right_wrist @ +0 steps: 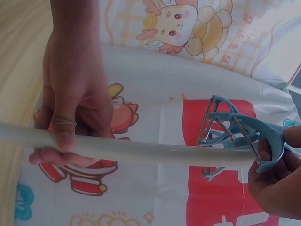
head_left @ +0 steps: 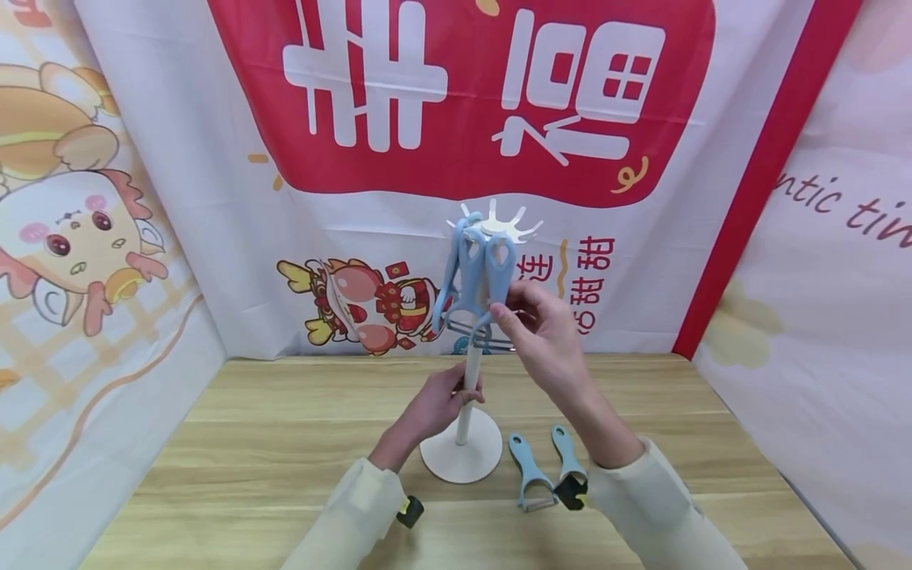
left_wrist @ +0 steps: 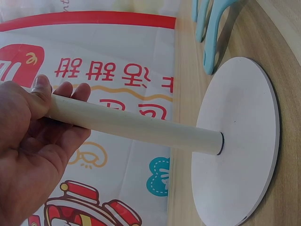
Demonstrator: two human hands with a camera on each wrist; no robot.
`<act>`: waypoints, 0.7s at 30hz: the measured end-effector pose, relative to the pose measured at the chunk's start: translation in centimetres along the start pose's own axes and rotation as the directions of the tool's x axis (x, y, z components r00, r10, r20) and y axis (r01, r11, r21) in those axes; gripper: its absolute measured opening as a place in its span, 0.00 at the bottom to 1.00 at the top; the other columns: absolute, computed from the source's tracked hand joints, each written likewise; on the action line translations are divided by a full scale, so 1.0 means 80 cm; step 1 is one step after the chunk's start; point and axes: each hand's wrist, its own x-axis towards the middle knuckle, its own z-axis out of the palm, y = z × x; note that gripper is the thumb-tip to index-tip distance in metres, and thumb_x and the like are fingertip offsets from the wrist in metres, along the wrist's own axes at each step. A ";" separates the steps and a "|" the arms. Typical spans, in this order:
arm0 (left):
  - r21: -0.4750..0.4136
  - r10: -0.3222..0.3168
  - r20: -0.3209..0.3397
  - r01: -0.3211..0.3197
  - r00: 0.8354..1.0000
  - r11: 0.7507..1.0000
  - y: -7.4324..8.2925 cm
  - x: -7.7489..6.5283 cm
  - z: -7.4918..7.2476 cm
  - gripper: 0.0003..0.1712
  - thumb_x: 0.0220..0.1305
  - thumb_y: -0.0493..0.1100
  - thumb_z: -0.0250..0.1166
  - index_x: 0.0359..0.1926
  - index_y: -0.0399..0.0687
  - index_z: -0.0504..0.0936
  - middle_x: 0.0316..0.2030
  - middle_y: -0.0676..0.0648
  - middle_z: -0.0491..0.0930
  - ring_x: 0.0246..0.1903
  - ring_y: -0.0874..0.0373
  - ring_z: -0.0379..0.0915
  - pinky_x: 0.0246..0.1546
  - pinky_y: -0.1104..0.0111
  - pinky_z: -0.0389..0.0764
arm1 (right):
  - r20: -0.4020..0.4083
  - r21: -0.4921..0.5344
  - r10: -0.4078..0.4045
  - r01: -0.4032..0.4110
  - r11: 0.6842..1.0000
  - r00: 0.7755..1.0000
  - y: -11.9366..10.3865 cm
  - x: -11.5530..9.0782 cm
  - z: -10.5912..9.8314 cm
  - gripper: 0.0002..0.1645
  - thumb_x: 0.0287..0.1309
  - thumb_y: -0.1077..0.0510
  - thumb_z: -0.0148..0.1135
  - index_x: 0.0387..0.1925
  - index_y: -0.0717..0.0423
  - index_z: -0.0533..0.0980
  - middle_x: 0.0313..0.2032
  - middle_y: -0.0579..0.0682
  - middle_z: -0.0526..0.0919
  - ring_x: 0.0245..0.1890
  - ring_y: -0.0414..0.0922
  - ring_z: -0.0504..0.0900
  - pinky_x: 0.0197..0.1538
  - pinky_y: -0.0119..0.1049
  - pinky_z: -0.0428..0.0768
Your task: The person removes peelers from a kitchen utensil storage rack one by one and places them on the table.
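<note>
Pale sleeves [head_left: 363, 499] reach over the bench [head_left: 285, 427]. The right hand's grip [head_left: 545, 336] pinches a blue Y-peeler [head_left: 502, 277] at the prongs [head_left: 493, 210] of a white hook stand [head_left: 464, 423], beside hanging peelers [head_left: 469, 273]; the left hand's grip [head_left: 440, 401] wraps its pole [head_left: 473, 360]. Two more peelers [head_left: 523, 455] lie between its base [head_left: 461, 467] and the bench's right edge; printed cloth [head_left: 463, 150] hangs beyond the far edge.

Peelers [head_left: 500, 277] smooth plastic; blades [right_wrist: 246, 140] shiny metal; stand pole [left_wrist: 136, 126] smooth; tabletop [head_left: 285, 443] wood-grained; backdrop [head_left: 456, 162] creased cloth.
</note>
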 end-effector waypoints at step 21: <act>-0.009 -0.016 -0.001 0.016 1.000 1.000 0.001 -0.002 0.000 0.04 0.72 0.37 0.58 0.43 0.52 0.75 0.36 0.53 0.79 0.43 0.58 0.80 0.56 0.53 0.82 | -0.026 0.025 -0.029 0.030 0.999 0.999 -0.013 0.001 -0.002 0.18 0.66 0.64 0.61 0.56 0.64 0.76 0.49 0.59 0.83 0.44 0.48 0.82 0.48 0.25 0.82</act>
